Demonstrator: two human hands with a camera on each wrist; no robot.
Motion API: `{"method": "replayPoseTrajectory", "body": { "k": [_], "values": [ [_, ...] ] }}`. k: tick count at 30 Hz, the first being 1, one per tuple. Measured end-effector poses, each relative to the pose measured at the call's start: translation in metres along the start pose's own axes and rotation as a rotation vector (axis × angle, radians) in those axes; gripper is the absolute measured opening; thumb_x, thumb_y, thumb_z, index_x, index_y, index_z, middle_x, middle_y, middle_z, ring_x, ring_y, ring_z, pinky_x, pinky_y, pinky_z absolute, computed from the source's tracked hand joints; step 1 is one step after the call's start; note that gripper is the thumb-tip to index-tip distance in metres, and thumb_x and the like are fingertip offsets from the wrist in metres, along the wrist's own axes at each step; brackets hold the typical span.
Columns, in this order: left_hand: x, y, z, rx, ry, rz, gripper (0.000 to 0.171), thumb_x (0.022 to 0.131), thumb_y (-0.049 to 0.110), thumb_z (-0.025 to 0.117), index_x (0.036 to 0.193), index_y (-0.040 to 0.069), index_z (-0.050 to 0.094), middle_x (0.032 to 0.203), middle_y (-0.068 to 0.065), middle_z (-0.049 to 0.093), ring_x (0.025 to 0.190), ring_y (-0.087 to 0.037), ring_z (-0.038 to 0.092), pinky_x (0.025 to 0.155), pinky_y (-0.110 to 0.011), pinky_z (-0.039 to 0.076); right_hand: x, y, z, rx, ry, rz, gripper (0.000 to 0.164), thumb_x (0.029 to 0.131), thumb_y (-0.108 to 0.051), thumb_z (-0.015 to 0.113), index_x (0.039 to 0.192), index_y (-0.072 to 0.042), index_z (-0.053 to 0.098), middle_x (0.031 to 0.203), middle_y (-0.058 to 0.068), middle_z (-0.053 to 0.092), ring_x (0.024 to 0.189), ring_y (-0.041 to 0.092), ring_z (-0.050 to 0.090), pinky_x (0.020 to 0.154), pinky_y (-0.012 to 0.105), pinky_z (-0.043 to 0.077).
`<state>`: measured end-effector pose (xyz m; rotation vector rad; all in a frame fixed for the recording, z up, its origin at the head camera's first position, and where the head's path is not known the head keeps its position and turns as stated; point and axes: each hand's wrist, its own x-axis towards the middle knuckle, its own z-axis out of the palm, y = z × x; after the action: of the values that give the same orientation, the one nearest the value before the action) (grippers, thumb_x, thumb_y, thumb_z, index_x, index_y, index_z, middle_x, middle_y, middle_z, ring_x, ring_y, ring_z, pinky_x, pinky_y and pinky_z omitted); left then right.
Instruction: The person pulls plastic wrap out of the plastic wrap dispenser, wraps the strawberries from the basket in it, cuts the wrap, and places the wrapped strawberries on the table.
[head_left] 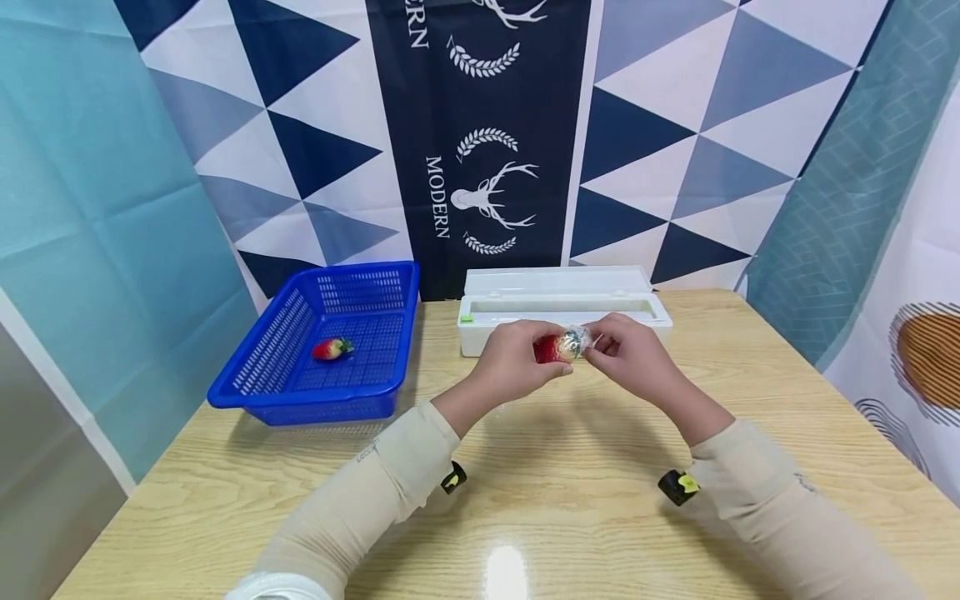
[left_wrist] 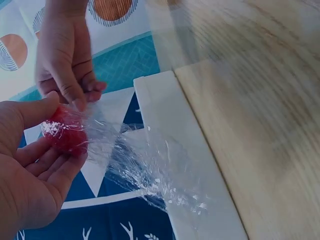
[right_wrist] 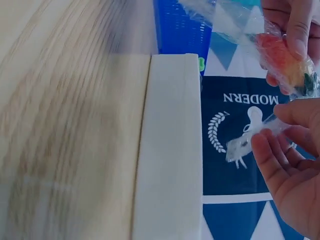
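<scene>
In the head view my left hand (head_left: 512, 360) holds a red strawberry (head_left: 550, 348) between thumb and fingers, its leafy end toward the right. Clear plastic wrap (left_wrist: 145, 170) covers the fruit and trails away in a loose, crumpled tail in the left wrist view. My right hand (head_left: 637, 357) pinches a gathered end of the wrap (right_wrist: 240, 146) beside the leafy end. Both hands are raised over the table, just in front of a long white wrap dispenser (head_left: 480, 340) with its lid up.
A blue perforated basket (head_left: 315, 398) stands at the left of the wooden table (head_left: 570, 500), with another strawberry (head_left: 330, 349) lying inside it. Patterned curtains (head_left: 480, 108) hang close behind and along the sides.
</scene>
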<state>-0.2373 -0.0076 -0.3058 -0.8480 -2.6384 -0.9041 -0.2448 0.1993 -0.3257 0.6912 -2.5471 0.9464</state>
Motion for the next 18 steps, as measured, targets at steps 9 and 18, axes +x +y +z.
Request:
{"method": "replayPoseTrajectory", "body": {
  "k": [9,18],
  "values": [
    [0.007,0.003,0.003,-0.115,0.000,-0.053,0.046,0.082,0.024,0.080,0.122,0.007,0.064,0.111,-0.003,0.067,0.089,-0.008,0.058,0.075,-0.013,0.048,0.000,0.005,0.002,0.465,-0.129,0.220,0.028,0.095,-0.007,0.062,0.119,0.008,0.060,0.109,0.020,0.065,0.090,0.018,0.067,0.082,0.030,0.055],
    [0.012,0.006,0.008,-0.074,-0.020,-0.085,0.047,0.086,0.026,0.076,0.126,0.007,0.059,0.112,-0.004,0.066,0.088,-0.010,0.056,0.075,-0.014,0.048,-0.005,0.007,0.004,0.607,-0.145,0.247,0.034,0.095,-0.006,0.063,0.124,0.010,0.056,0.114,0.015,0.064,0.098,0.011,0.063,0.087,0.024,0.052]
  ]
}}
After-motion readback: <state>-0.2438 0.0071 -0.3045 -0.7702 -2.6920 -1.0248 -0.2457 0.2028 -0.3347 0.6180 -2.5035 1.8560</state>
